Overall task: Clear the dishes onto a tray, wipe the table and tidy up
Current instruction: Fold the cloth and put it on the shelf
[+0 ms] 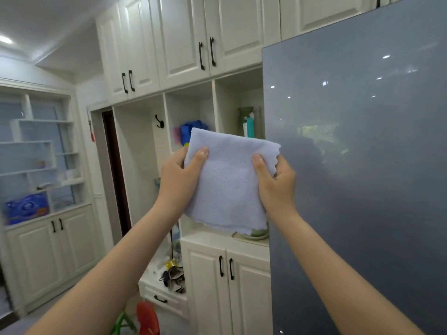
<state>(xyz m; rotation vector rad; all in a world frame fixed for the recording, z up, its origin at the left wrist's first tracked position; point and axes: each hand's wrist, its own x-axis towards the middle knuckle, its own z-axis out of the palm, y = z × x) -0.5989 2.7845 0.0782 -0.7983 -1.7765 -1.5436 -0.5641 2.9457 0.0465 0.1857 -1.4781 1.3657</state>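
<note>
A pale lilac cleaning cloth [229, 187], folded into a rough square with a scalloped lower edge, is held up in the air at chest height in front of white cabinets. My left hand [180, 178] grips its left edge, thumb on the front face. My right hand [275, 186] grips its right edge the same way. Both arms stretch forward from the bottom of the head view. No dishes, tray or table are in sight.
A tall grey glossy fridge door [362, 165] fills the right. White wall cabinets [183, 39] and open shelves stand behind the cloth, a green dish [257, 234] on the counter below it. Clutter sits in a low drawer [173, 274]; a red and green stool [145, 319] stands on the floor.
</note>
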